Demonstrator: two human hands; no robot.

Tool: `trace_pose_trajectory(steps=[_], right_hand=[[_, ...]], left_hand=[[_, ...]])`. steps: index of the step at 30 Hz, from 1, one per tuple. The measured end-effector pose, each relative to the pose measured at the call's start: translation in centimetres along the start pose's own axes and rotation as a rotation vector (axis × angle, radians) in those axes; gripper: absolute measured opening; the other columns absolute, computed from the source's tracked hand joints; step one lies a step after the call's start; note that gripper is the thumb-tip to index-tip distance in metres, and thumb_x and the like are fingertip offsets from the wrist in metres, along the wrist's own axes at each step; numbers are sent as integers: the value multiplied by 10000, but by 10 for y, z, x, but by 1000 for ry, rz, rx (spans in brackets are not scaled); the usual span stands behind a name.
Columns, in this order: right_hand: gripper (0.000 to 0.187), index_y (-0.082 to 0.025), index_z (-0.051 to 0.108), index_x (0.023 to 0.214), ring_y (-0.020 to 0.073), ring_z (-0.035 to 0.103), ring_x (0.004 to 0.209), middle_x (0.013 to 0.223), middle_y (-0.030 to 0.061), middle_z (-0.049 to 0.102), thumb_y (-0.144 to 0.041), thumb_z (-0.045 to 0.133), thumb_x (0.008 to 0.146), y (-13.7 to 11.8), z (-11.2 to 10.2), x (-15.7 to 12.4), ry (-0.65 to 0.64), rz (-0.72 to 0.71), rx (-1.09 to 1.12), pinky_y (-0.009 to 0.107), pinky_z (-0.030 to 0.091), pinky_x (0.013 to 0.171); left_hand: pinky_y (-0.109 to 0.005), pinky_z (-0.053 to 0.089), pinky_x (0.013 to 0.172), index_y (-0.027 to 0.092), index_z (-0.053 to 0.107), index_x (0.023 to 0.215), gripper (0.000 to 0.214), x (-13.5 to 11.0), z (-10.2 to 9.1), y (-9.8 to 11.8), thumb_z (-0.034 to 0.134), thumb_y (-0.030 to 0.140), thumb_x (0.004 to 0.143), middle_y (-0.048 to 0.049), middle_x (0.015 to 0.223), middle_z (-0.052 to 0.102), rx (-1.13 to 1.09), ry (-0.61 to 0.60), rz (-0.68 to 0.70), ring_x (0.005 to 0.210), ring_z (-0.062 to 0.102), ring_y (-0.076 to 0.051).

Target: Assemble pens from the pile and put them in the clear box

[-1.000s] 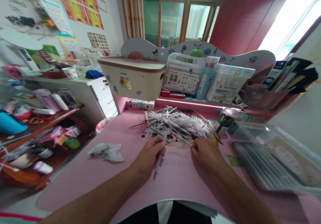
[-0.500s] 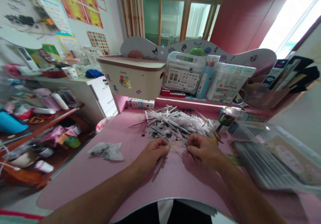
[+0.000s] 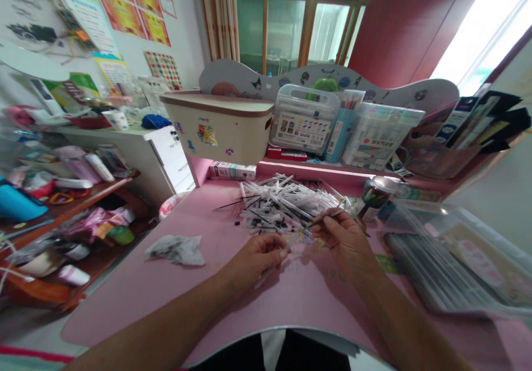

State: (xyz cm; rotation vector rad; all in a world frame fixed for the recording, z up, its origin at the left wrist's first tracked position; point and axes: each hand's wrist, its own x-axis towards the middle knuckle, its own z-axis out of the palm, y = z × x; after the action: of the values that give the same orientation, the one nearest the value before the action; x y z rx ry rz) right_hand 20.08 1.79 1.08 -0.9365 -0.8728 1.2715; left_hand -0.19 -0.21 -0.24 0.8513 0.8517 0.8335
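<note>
My left hand (image 3: 258,259) is closed on a translucent white pen barrel (image 3: 294,242), held slanted just above the pink desk (image 3: 174,304). To its right, my right hand (image 3: 344,242) pinches a thin dark stick (image 3: 321,221) that looks like a pen refill. Fingers cover part of both pieces. Beyond the hands lies a loose pile of white pen barrels (image 3: 291,196), with black sticks and small black bits mixed in. Both hands are at the near side of this pile.
A clear plastic box (image 3: 465,249) holding rows of grey sticks (image 3: 432,277) stands at the right. Crumpled tissue (image 3: 177,250) lies at the left. A can (image 3: 378,188) stands behind the right hand. On the shelf are a lidded beige bin (image 3: 224,133) and marker cases (image 3: 305,124).
My right hand has moved up and toward the pile, the dark stick turning from pointing down to lying slantwise. My left hand has shifted slightly right and nearer, its barrel tilted flatter.
</note>
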Motion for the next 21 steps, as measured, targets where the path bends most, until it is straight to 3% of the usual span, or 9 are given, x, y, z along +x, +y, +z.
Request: trace_pose_trajectory(steps=[8, 13, 16, 18, 21], right_hand=[[238, -198, 600, 834, 136, 650, 650, 790, 0, 696, -312, 775, 720, 7, 2, -4, -67, 30, -27, 268, 541, 612], [193, -204, 608, 814, 122, 611, 631, 763, -7, 663, -277, 759, 719, 14, 5, -11, -168, 113, -113, 262, 525, 600], [191, -219, 607, 896, 126, 602, 628, 766, -10, 648, -285, 717, 755, 18, 7, -15, -236, 143, -148, 274, 527, 605], [206, -237, 586, 1003, 133, 606, 627, 802, -5, 653, -300, 638, 814, 20, 6, -15, -234, 82, -257, 275, 518, 586], [204, -227, 593, 1055, 144, 604, 626, 834, 16, 663, -295, 503, 884, 21, 1, -14, -189, -129, -622, 279, 499, 582]], left_hand=[[-185, 287, 435, 167, 644, 759, 268, 1, 2, 2, 818, 327, 631, 33, 610, 566, 77, 5, 12, 468, 445, -70], [-181, 332, 497, 146, 694, 730, 249, 1, 1, 3, 837, 323, 628, 9, 637, 589, 133, 1, 85, 544, 479, -79], [-181, 315, 463, 151, 694, 748, 247, -2, 1, 5, 842, 316, 638, 6, 653, 606, 67, -23, 50, 511, 471, -70], [-181, 298, 424, 169, 679, 792, 254, -3, 1, 6, 831, 324, 660, 25, 628, 586, -23, -31, 16, 463, 460, -67], [-178, 331, 414, 194, 629, 829, 265, -2, -3, 5, 814, 322, 689, 49, 606, 549, -142, -22, 48, 443, 477, -70]])
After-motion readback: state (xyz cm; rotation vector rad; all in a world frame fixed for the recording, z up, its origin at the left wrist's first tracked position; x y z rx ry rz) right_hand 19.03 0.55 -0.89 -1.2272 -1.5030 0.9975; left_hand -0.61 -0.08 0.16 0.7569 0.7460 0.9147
